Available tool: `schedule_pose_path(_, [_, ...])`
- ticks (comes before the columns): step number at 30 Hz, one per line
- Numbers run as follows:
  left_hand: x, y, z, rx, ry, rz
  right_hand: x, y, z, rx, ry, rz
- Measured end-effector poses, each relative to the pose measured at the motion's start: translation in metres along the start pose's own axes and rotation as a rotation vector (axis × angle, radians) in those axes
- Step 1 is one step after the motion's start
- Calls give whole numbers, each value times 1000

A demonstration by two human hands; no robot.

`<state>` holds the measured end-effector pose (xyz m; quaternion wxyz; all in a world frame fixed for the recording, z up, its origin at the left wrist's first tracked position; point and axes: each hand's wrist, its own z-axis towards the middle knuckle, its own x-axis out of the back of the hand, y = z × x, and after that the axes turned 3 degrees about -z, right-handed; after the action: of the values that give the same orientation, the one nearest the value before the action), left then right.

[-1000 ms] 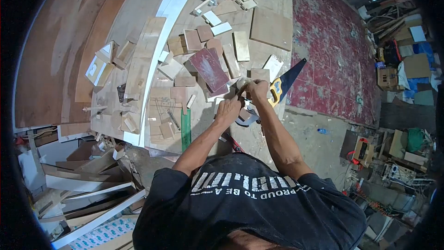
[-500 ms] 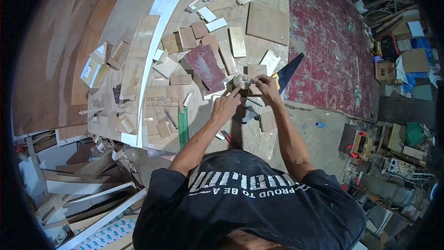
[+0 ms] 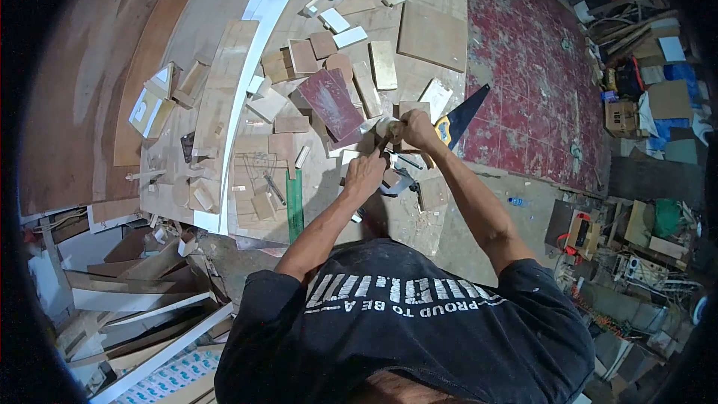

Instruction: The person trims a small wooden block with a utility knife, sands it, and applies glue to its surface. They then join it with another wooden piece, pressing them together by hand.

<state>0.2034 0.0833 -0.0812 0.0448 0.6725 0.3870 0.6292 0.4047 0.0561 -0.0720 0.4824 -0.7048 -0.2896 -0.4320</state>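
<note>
Both hands meet over the workbench, around a small light wooden piece (image 3: 394,132). My right hand (image 3: 419,132) is closed at its right side, with the fingers curled and mostly hidden from above. From the lower left, my left hand (image 3: 363,172) reaches to it with its fingers pressed together; a dark narrow strip shows by its fingertips, too small to name. Just right of my right hand lies a handsaw (image 3: 465,116) with a dark blade and yellow handle. Below the hands is a dark tool with a curved grey part (image 3: 399,185), partly hidden.
Wooden offcuts (image 3: 383,66) and a dark red board (image 3: 330,105) lie beyond the hands. A green ruler (image 3: 295,206) is left of my left forearm. A long white strip (image 3: 243,116) crosses the bench (image 3: 262,236). Timber scraps (image 3: 142,299) are piled at lower left.
My right hand has turned and moved slightly left, closing over the small wooden piece. My left hand stays near the same place. The curved grey part below the hands shows more now.
</note>
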Motion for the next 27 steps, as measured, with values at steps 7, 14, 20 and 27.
schedule_pose_path(7, [8, 1, 4, -63, 88, -38, -33, 21, -10, -850, 172, 1150])
schedule_pose_path(14, [8, -1, 8, -88, 98, 72, -24, -6, -28, -1124, 439, 1628])
schedule_pose_path(20, [2, -6, 16, -107, 53, 100, -17, 6, -66, -1059, 435, 1630])
schedule_pose_path(27, [30, 5, 8, -91, 3, 38, -7, 11, -97, -870, 329, 1621])
